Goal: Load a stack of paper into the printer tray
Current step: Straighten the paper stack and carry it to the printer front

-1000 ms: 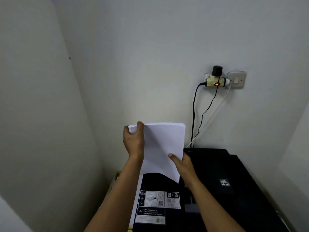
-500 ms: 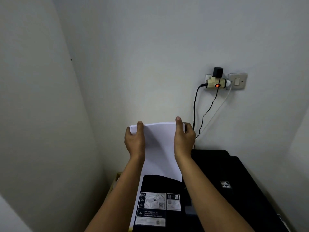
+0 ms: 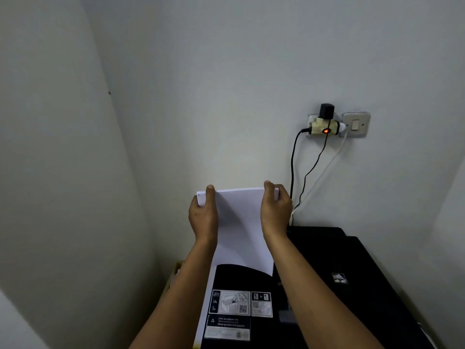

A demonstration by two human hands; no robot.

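Observation:
A white stack of paper stands upright in the rear feed of the black printer, its lower part behind a black tray flap with instruction stickers. My left hand grips the stack's top left corner. My right hand grips its top right corner. Both thumbs lie over the top edge. The bottom of the stack is hidden behind the flap.
A wall adapter with a red light and a switch are on the back wall, with black and white cables hanging down behind the printer. A side wall stands close on the left. A yellowish box edge shows left of the printer.
My right hand has gone from the paper's lower right edge up to its top right corner. The stack now stands straighter between both hands.

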